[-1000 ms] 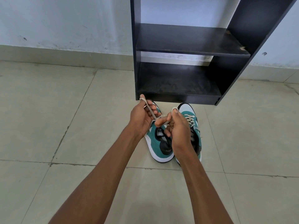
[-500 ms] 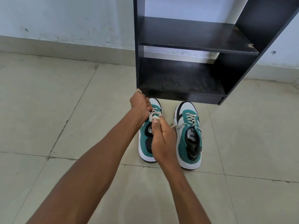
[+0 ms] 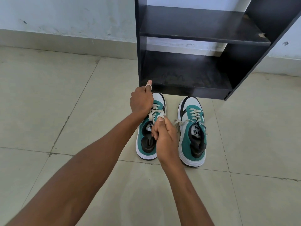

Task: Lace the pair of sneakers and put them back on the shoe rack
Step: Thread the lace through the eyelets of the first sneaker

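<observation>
**Desk:** What does the frame show?

**Photographer:** A person crouched on a tiled floor, tying the left sneaker in front of a black rack. The left hand is fisted over the toe end, with the lace looped round its raised finger. The right hand pinches the other run of lace at the tongue, fingers curled tight on it.

**Desk:** And the other shoe?

**Photographer:** The right sneaker stands just beside it, laced, with loose ends trailing off its inner side. Both sit on the floor, toes near the rack's bottom shelf; neither is on the rack.

**Desk:** What could go wrong?

**Photographer:** My reading: the pull is uneven, one hand far forward, one close in. If either pinch slips, the knot slackens and needs redoing. A hard tug could drag the light shoe sideways into its partner. The finger loop might cinch on the finger itself. And those trailing ends could snag on the shelf edge when the pair is lifted.
</observation>
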